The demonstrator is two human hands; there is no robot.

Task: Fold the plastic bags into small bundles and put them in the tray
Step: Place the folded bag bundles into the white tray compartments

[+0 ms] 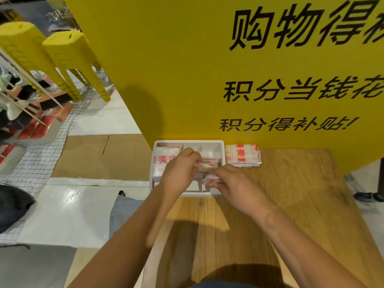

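A white divided tray [220, 143] sits at the far left of the wooden table, against the yellow board. Folded white bags with red print [164, 154] fill its left compartments. My left hand [179, 172] reaches over the tray, its fingers curled on a folded bundle [207, 165] in a middle compartment. Over the tray's near right compartment, my right hand [232, 183] pinches another small folded bundle [209, 180]. A flat stack of unfolded bags [243, 155] lies on the table just right of the tray.
The wooden table [291, 194] stretches right and toward me. A tall yellow board with black lettering [207, 69] stands right behind the tray. Two yellow stools [68, 59] and a wire rack stand at the left; a grey bag [124, 210] lies on the floor.
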